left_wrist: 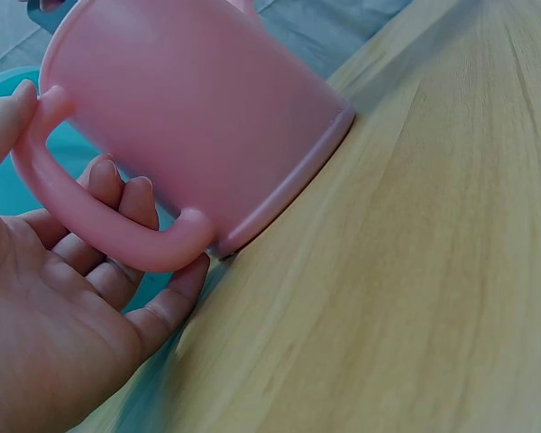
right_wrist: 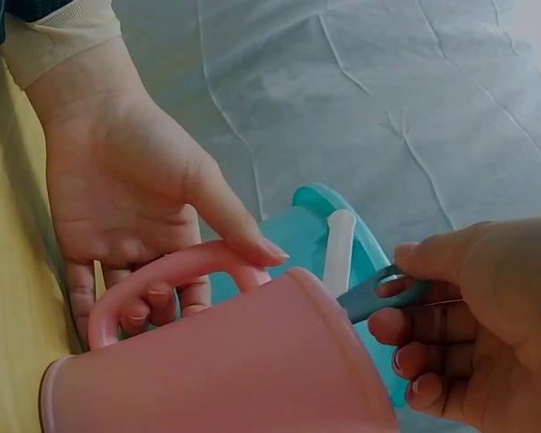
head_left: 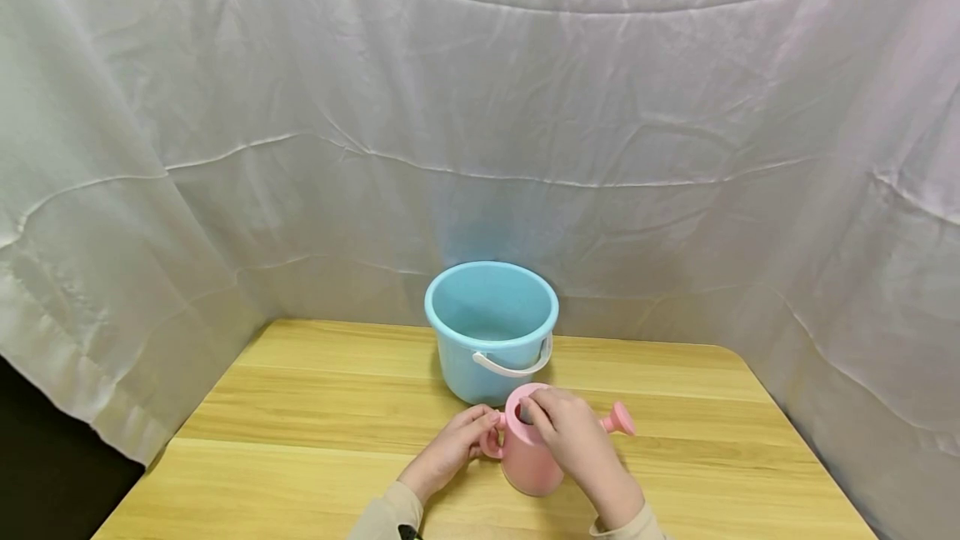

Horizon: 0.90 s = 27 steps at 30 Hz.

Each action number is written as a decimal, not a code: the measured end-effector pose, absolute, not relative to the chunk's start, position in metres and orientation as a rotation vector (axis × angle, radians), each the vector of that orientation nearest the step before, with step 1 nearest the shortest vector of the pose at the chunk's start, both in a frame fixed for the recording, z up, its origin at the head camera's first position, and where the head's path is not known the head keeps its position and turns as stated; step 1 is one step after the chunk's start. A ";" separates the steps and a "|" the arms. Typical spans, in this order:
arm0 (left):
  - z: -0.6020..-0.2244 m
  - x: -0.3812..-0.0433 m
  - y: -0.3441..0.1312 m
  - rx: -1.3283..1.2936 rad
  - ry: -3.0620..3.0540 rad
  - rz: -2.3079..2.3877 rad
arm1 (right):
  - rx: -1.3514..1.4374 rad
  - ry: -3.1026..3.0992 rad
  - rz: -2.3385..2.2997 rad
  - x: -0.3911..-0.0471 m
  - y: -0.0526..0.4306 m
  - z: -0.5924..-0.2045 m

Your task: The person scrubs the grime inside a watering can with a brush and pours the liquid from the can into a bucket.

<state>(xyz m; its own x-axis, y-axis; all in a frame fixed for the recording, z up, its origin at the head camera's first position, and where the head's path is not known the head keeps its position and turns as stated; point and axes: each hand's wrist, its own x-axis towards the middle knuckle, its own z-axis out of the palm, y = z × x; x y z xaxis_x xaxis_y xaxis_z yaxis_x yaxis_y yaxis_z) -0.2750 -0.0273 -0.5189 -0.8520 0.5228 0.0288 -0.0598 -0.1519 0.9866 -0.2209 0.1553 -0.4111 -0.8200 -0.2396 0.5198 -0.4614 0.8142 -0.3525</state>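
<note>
A pink watering can (head_left: 529, 468) stands upright on the wooden table, its spout and flared rose (head_left: 619, 419) pointing right. My left hand (head_left: 453, 445) holds the can's loop handle (left_wrist: 99, 221), thumb at its upper end and fingers reaching through and under it. Over the can's top opening, my right hand (head_left: 576, 437) pinches a blue-grey tool with a ring-shaped handle end (right_wrist: 361, 300) between thumb and fingers. The tool's lower part is hidden inside the can, so its kind does not show.
Just behind the can stands a light blue bucket (head_left: 467, 367) with its white handle (head_left: 510, 371) lowered to the front. The wooden table (head_left: 315, 407) extends to both sides. Grey-white cloth (head_left: 360, 215) hangs along the back and sides.
</note>
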 end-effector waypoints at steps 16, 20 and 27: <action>-0.519 -0.275 -0.028 0.534 1.742 2.059 | 0.550 -2.402 0.702 -0.220 0.151 -0.413; -0.519 -0.275 -0.028 0.536 1.740 2.059 | 0.551 -2.316 0.731 -0.221 0.153 -0.412; -0.517 -0.274 -0.029 0.524 1.742 2.053 | 0.529 -2.201 0.786 -0.221 0.158 -0.408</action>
<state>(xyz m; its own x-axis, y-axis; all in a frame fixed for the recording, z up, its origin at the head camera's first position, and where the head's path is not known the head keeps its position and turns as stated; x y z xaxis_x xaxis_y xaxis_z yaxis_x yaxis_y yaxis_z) -0.2741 -0.0290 -0.5171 -0.8515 0.5236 0.0278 -0.0576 -0.1461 0.9876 -0.2207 0.1578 -0.4084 -0.6504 -0.1295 0.7485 -0.5743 0.7288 -0.3730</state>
